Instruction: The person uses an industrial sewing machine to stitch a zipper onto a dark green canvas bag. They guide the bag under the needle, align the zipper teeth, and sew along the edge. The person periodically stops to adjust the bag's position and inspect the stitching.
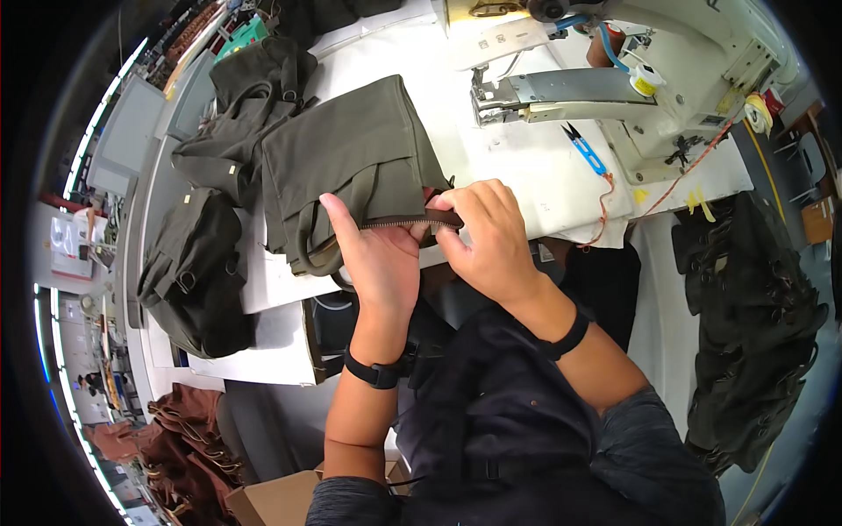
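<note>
An olive canvas bag (342, 153) lies on the white table, its zippered edge (393, 222) toward me. My left hand (381, 263) supports that edge with fingers curled under it and thumb stretched up along the fabric. My right hand (487, 241) pinches the dark brown zipper's right end, with a bit of red fabric showing behind it. Webbing straps (311, 241) hang from the bag beside my left thumb.
A sewing machine (570, 88) stands at back right; blue snips (583, 149) on an orange cord rest beside it. More olive bags (197, 272) are piled left, another heap (745, 342) hangs at right. Rust fabric (189, 447) and a cardboard box (267, 491) sit lower left.
</note>
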Available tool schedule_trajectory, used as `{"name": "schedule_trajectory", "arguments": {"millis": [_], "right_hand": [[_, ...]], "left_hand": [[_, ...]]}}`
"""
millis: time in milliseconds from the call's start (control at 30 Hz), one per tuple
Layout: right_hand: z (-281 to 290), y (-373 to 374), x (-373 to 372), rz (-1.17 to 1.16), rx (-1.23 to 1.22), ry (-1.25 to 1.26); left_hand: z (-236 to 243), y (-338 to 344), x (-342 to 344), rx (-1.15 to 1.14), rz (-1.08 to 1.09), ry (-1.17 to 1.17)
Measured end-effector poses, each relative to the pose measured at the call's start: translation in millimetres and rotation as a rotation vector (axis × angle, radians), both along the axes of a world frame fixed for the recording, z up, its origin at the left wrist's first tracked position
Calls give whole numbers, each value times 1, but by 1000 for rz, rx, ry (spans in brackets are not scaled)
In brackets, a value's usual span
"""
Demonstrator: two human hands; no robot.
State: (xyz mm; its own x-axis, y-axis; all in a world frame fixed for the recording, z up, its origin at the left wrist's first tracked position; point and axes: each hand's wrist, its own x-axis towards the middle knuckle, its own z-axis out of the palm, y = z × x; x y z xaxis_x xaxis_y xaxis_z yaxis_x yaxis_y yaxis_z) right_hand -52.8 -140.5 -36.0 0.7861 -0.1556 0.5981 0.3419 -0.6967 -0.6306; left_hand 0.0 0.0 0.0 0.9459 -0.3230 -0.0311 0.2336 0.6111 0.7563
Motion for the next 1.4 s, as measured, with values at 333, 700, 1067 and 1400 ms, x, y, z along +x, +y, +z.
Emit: {"name": "schedule_trajectory", "arguments": {"millis": [333,700,1067,1400], "right_hand": [[-12,-19,-1,387,540,285],[-20,-44,4,509,759,400],[28,-103,-8,-53,-29,-152],[65,-150,63,-310,-413,-235]], "left_hand": [[-8,19,4,-298,-55,104],[-8,23,-9,-310,100,130],[34,-29,34,39,104,-101],[-3,-110,161,37,127,-457]]}}
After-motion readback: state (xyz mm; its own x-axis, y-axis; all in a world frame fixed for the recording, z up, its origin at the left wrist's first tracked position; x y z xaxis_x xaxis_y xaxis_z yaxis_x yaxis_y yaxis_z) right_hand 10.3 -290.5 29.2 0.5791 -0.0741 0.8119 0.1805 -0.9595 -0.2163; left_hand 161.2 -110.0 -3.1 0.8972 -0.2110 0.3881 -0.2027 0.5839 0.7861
